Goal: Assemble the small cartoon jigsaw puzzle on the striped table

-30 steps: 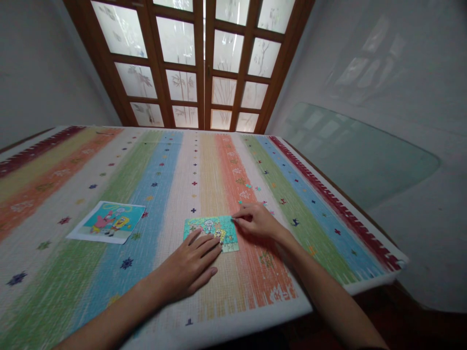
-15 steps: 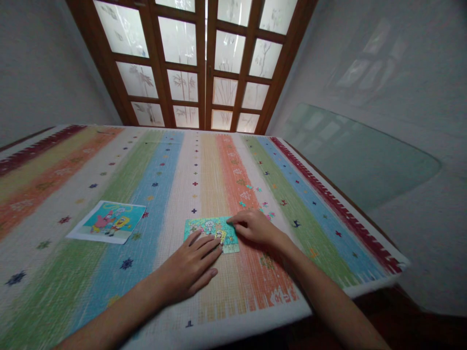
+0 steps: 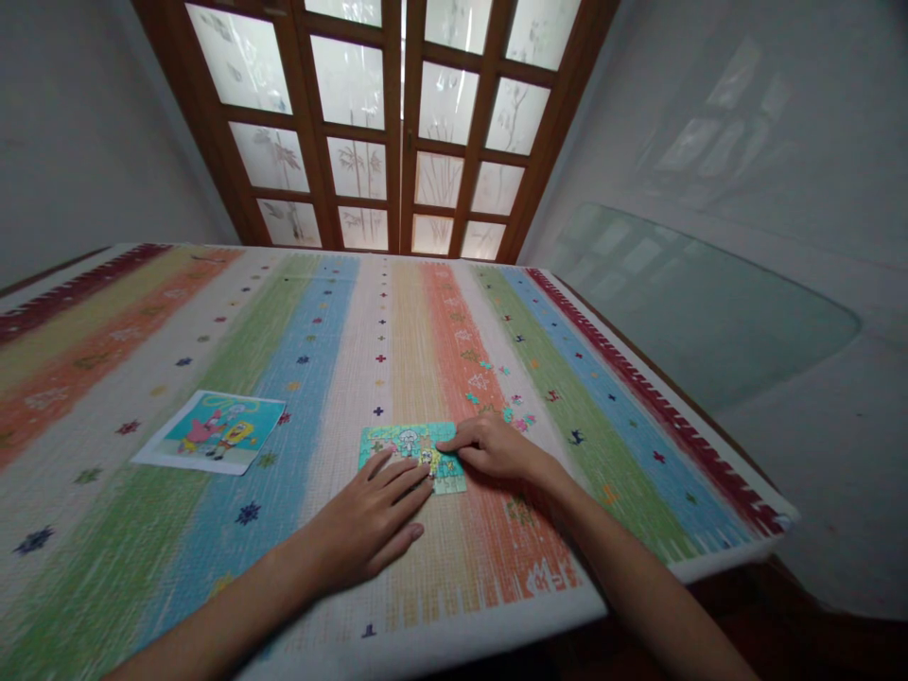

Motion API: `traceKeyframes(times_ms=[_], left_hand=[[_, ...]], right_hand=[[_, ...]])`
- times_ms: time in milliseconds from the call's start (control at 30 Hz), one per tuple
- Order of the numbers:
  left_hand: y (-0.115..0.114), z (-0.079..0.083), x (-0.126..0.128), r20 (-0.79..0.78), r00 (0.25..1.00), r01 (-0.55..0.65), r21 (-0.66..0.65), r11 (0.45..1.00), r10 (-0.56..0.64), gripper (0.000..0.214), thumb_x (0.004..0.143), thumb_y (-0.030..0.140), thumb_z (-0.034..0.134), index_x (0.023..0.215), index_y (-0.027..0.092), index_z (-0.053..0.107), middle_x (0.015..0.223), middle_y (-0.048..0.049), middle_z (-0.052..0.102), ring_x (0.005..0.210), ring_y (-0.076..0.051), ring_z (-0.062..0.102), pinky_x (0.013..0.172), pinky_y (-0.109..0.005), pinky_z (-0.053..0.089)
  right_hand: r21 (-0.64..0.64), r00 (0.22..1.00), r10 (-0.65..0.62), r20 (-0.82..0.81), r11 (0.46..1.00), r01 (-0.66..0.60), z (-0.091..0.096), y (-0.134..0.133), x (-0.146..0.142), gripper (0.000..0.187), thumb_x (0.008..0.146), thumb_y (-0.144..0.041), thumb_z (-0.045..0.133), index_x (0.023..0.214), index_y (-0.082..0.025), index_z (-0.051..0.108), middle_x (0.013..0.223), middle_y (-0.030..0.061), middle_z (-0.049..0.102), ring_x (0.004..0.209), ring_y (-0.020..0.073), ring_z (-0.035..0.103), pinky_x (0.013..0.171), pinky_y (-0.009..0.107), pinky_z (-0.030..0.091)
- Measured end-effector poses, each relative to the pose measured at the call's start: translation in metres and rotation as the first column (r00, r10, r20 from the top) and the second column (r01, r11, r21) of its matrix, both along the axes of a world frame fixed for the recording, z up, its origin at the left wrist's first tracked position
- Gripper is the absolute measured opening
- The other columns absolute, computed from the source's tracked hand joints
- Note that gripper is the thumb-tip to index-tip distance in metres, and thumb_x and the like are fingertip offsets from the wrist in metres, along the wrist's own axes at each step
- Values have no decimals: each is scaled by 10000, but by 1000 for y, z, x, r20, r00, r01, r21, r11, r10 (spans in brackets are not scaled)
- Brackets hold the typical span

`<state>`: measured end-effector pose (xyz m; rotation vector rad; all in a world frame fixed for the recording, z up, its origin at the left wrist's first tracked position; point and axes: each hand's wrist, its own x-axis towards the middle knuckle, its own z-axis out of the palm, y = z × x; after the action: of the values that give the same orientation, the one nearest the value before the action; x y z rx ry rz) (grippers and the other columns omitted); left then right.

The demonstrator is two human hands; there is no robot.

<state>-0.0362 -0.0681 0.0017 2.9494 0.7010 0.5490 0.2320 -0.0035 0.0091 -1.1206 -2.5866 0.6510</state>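
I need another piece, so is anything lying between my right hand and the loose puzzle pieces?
Nothing visible does. The right hand rests on the right edge of the puzzle, and the loose pieces lie just beyond it on bare cloth.

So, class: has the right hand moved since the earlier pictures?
Yes. The right hand slid left, further onto the puzzle, which stayed put.

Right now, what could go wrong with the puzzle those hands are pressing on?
1. The right hand presses the right part of the puzzle; a hard push could pop joined pieces apart, though the flat left hand steadies it.
2. The loose pieces lie on the patterned cloth among small coloured marks, so one could be overlooked.
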Motion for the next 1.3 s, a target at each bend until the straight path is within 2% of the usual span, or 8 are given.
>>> traceKeyframes(times_ms=[267,433,700,900,1033,1300], left_hand=[[1,-6,-3,-3,999,-39,62,997,39,396,1067,303,442,1428,161,521,1479,-146,560,1371,-301,509,1200,-534,301],[3,-7,-4,-22,997,-68,88,994,70,410,1074,342,441,1430,158,528,1480,-144,566,1355,-303,524,1193,-528,294],[12,-13,-12,25,978,-210,122,970,208,411,1077,352,421,1422,159,535,1457,-141,584,1342,-317,521,1173,-541,310],[17,-17,-19,24,944,-329,56,943,329,530,1055,427,441,1485,118,422,1486,-209,540,1379,-351,492,1107,-573,402],[19,-17,-22,41,943,-332,10,943,331,583,1036,441,466,1527,149,348,1480,-196,550,1381,-351,493,1106,-580,411],[21,-12,-23,56,950,-305,-22,952,306,575,1021,425,484,1510,151,358,1457,-196,567,1347,-355,527,1123,-598,407]], right_hand=[[-13,999,-32,-23,999,32,-3,1,1,421,849,-26,558,1092,-257,813,981,67,816,809,183,719,797,302,483],[-19,999,-53,-13,998,52,-2,-1,-1,421,844,-30,558,1095,-250,814,985,75,815,806,190,725,784,297,487],[-35,998,-67,-15,997,66,2,-2,-2,396,857,-58,578,1098,-268,813,971,59,818,786,185,724,781,295,478],[-47,999,-40,17,998,40,2,1,3,435,856,-44,568,1138,-282,799,972,47,817,762,174,702,770,295,478],[-34,1000,-17,24,999,17,5,1,4,445,860,-38,568,1158,-281,793,956,52,817,741,173,691,750,297,472],[-42,1000,7,23,999,-6,13,-2,4,412,900,-72,585,1187,-293,781,978,47,816,730,168,691,742,298,482]])
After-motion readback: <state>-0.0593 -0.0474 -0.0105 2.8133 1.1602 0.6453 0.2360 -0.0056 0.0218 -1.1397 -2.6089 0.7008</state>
